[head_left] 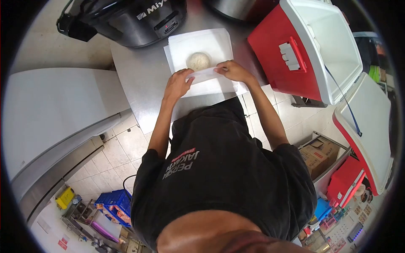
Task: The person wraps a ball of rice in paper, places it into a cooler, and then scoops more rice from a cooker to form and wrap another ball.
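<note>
A round, pale mound of what looks like rice (198,61) sits on a stack of white wrapping paper (202,41) at the table's near edge. My left hand (179,83) pinches the near edge of the top sheet at its left end. At the other end of that edge, my right hand (233,71) has its thumb and fingers closed on the same paper. Between both hands the edge is lifted and folded towards the mound, close to its near side. More white paper lies flat underneath.
The steel table (139,90) also holds a black rice cooker (135,21) at the back left. A red cooler box (291,55) stands open on the right, its lid (367,130) hanging down. A grey-white appliance (63,114) is at left.
</note>
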`<state>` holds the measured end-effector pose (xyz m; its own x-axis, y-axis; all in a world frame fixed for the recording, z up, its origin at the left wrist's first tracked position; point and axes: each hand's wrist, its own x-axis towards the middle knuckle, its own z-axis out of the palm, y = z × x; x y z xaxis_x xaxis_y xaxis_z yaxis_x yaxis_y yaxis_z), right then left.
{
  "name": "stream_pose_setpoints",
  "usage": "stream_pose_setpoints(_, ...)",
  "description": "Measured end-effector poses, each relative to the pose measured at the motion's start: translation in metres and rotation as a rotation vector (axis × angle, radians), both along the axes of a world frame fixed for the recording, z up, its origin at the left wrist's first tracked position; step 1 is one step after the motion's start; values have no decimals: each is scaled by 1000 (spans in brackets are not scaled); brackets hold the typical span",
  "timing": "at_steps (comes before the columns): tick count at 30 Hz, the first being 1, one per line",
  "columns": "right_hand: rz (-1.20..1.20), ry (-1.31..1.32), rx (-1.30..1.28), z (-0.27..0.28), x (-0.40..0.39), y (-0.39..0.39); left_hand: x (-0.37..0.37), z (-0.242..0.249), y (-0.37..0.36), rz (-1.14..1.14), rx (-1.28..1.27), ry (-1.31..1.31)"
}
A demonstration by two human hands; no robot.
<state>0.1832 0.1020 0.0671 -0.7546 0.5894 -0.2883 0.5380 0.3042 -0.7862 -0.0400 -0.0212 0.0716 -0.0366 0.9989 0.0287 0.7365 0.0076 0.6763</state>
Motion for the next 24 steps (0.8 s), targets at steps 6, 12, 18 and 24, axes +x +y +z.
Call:
stream_pose_setpoints(6,36,-19,-25,-27,23,5,-27,-29,-15,57,-295,-199)
stream_pose_setpoints(12,-229,124,-163,-28,25,-12,-23,-43,-27,217,-67,-556)
stream_pose_setpoints(18,-554,31,121,-57,4,-8,-2,-51,6,501,74,-367)
stream_pose_setpoints(24,-408,-167,426,-58,4,-19,0,-66,6,392,-86,13)
